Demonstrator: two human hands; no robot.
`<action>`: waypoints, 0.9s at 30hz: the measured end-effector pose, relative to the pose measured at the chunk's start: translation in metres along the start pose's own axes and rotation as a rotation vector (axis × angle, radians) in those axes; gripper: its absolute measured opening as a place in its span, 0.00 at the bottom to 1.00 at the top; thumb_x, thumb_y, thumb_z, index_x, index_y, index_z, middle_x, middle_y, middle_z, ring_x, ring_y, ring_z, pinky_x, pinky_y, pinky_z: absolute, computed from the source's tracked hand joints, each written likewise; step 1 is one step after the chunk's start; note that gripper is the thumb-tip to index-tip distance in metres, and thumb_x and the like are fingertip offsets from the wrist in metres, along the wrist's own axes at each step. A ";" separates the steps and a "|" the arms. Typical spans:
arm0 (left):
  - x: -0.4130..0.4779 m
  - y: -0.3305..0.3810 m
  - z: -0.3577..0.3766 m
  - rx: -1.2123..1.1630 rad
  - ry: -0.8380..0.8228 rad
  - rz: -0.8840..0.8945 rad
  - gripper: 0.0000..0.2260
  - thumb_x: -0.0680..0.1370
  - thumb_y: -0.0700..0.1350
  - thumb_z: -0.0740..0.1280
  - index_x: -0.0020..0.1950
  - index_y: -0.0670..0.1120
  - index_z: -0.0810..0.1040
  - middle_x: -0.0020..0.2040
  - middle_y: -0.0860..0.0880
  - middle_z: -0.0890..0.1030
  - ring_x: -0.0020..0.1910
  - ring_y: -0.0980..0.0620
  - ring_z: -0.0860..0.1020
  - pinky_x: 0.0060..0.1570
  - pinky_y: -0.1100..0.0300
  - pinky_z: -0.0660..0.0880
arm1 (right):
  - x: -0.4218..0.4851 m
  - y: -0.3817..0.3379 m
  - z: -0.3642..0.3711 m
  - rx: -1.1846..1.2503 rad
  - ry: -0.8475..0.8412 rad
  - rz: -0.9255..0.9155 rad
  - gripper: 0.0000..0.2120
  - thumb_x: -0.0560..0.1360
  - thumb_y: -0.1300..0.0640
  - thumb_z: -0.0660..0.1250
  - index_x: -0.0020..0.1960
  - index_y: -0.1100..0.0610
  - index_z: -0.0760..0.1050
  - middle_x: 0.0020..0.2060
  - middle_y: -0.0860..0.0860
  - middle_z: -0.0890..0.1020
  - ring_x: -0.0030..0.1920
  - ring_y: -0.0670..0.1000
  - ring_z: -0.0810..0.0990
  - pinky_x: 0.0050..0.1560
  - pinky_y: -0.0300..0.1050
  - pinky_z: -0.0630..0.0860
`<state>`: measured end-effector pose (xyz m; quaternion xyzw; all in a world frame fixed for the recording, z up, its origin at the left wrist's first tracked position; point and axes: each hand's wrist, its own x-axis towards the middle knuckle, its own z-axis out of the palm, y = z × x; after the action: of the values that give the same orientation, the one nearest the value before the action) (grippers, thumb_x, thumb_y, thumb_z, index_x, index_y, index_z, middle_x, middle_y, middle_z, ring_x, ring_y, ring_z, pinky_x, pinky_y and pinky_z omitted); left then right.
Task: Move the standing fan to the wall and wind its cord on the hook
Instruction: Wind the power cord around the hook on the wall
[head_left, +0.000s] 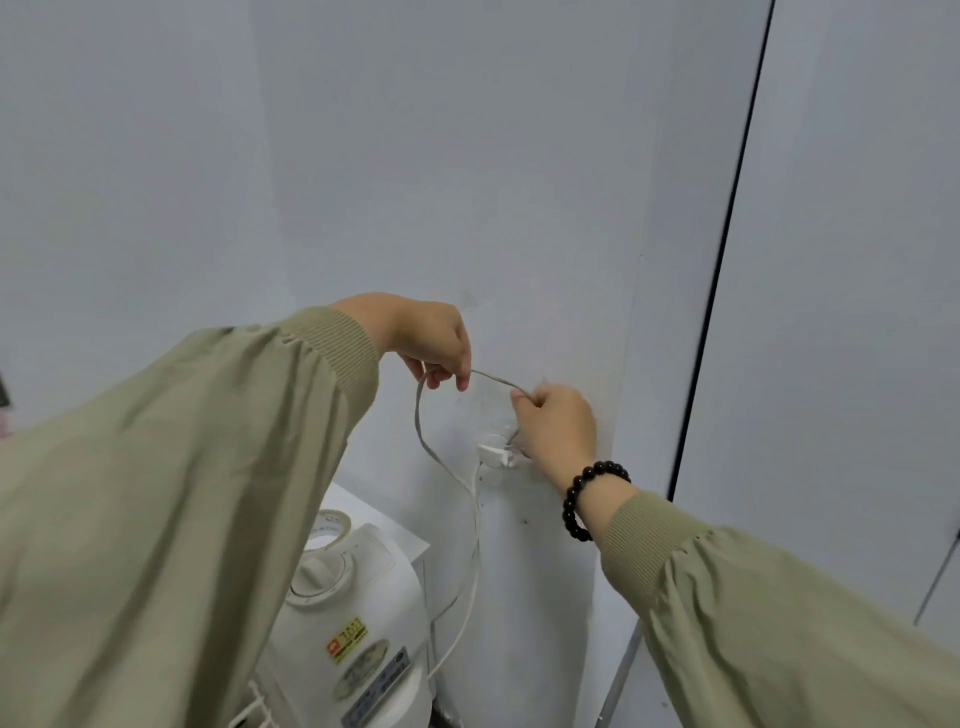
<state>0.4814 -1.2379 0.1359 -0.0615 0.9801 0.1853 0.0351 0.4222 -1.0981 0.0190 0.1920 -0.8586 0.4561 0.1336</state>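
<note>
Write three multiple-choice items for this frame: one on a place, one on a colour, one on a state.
1. Where is the white hook?
A. on the wall, beside the right hand
B. on the fan's housing
C. on the floor

2. What colour is the bead bracelet?
A. red
B. black
C. white

3. What is the left hand doing?
A. hanging idle
B. pressing flat on the wall
C. pinching the cord

Key: 1 A, the hook sits on the wall just left of the right hand. 2 B, the beads on the right wrist are black. 3 C, its thumb and fingers close on the top of the cord loop.
</note>
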 end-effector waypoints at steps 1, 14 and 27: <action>-0.001 0.002 0.001 -0.010 0.022 0.015 0.12 0.78 0.39 0.62 0.39 0.44 0.82 0.32 0.48 0.76 0.31 0.53 0.76 0.47 0.58 0.79 | -0.002 -0.004 -0.004 -0.153 0.043 -0.113 0.19 0.77 0.52 0.60 0.30 0.59 0.67 0.24 0.51 0.70 0.25 0.50 0.67 0.24 0.41 0.62; -0.015 0.041 0.034 -0.100 0.029 0.135 0.13 0.80 0.43 0.61 0.39 0.43 0.81 0.31 0.47 0.72 0.29 0.50 0.73 0.38 0.58 0.76 | -0.024 0.001 -0.076 -0.316 0.259 -0.228 0.11 0.75 0.58 0.59 0.37 0.61 0.73 0.29 0.54 0.74 0.31 0.53 0.69 0.29 0.43 0.61; -0.030 0.079 0.048 0.071 0.151 0.240 0.16 0.81 0.47 0.58 0.36 0.46 0.77 0.31 0.48 0.72 0.28 0.53 0.71 0.36 0.61 0.69 | -0.032 0.029 -0.123 -0.512 0.294 -0.195 0.09 0.78 0.57 0.57 0.43 0.59 0.73 0.34 0.54 0.78 0.35 0.57 0.76 0.33 0.45 0.71</action>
<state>0.5024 -1.1444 0.1227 0.0437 0.9863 0.1481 -0.0588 0.4440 -0.9739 0.0523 0.1655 -0.8946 0.2331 0.3433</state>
